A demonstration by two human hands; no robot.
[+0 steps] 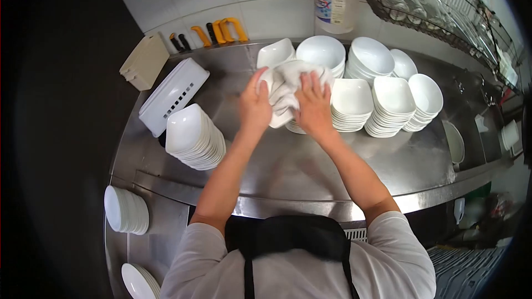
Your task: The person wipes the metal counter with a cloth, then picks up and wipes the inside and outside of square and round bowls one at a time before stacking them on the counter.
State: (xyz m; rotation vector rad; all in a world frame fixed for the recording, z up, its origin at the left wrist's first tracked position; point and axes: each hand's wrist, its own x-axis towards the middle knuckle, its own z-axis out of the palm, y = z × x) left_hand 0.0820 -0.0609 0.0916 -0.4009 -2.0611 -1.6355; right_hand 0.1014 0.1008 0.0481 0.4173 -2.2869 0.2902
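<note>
Over the steel counter, my left hand [255,105] grips the left edge of a white square dish [281,118]. A crumpled white cloth [285,84] lies over the dish and covers most of it. My right hand [314,105] presses on the cloth from the right, its fingers spread over the fabric. Just right of my right hand stands a stack of square white bowls [352,99]. Behind the cloth are a square white bowl [276,53] and a stack of round white bowls [320,53].
More bowl stacks [394,99] stand at the right, beside a sink [476,133]. A leaning bowl stack [194,135] and a white basket [174,97] are at the left. Plates [127,210] sit lower left. A wire rack [438,11] hangs at the upper right.
</note>
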